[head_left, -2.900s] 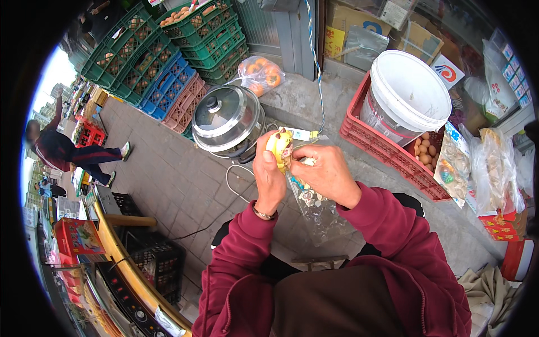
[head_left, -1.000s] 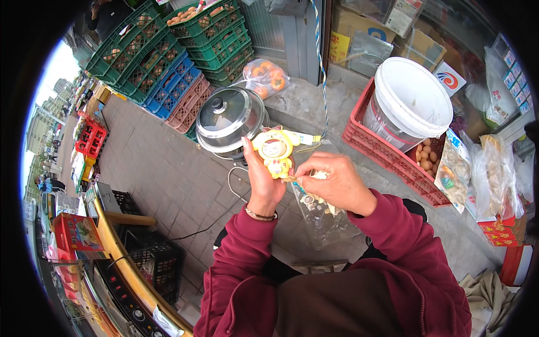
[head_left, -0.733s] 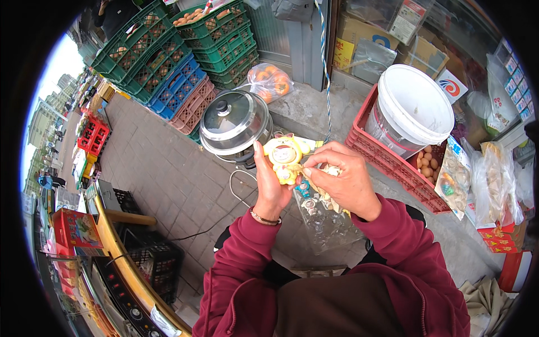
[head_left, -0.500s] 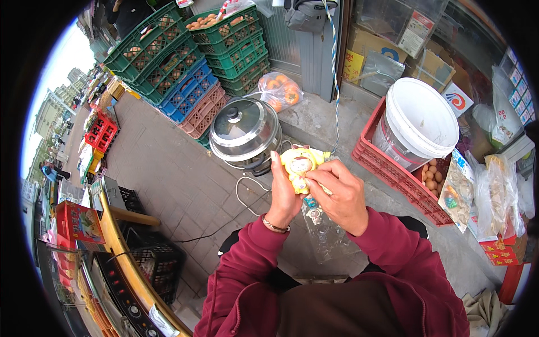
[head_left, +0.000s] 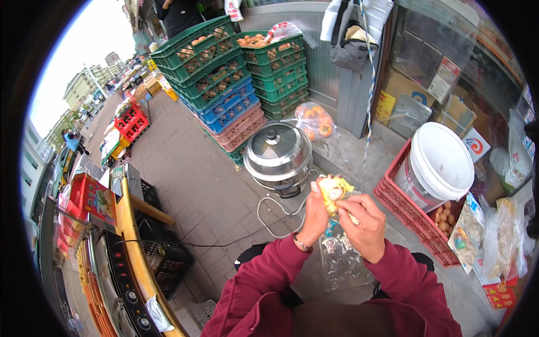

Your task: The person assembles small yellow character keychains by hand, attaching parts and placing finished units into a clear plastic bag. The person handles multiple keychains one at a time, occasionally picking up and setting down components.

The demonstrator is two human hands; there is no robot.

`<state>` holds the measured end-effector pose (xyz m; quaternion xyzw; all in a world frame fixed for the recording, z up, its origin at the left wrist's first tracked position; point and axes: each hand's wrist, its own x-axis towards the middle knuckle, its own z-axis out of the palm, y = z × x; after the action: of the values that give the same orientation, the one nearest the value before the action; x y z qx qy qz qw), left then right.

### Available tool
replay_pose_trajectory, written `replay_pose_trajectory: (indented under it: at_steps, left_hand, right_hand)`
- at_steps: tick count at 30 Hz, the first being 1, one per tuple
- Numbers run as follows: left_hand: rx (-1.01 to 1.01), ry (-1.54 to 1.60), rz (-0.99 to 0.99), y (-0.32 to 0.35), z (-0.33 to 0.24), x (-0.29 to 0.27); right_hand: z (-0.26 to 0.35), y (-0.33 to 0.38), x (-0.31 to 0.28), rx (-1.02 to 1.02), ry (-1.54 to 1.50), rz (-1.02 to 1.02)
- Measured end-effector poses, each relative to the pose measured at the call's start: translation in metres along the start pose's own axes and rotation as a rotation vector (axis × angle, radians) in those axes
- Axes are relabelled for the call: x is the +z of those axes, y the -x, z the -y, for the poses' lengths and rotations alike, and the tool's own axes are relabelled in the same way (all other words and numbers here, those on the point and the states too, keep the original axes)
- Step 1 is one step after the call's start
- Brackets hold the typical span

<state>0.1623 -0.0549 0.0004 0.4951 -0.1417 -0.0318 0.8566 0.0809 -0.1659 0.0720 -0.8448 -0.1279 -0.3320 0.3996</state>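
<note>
From the head camera, you hold a small yellow toy figure up in front of you, above a clear plastic bag that hangs below your hands. Your left hand is closed around the toy's lower side, and your right hand pinches its right edge with curled fingers. The toy looks already out of the bag; whatever wrapping or fitting work remains I cannot tell, since your fingers cover much of it.

Around you, a steel pot sits lidded on the paving, its contents hidden. A white bucket stands capped inside a red crate, with brown eggs beside it. Stacked crates hold produce, and a tied bag holds orange fruit.
</note>
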Motion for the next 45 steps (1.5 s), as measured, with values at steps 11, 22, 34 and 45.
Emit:
replay_pose_trajectory:
  at_steps: [11,22,34,45]
  left_hand:
    - [-0.192,0.100,0.037,0.000,-0.005,0.008]
    - [-0.219,0.136,0.093,0.006,0.000,0.004]
    - [0.031,-0.033,0.051,0.005,-0.002,0.004]
    - [-0.038,-0.033,0.016,0.012,0.004,0.010]
  right_hand:
    - [-0.016,-0.017,-0.017,0.049,-0.145,-0.132]
    - [-0.016,-0.002,0.003,-0.226,0.193,0.062]
    - [-0.018,0.002,-0.003,-0.104,0.067,-0.044]
    - [-0.010,0.000,-0.001,-0.211,0.244,0.044]
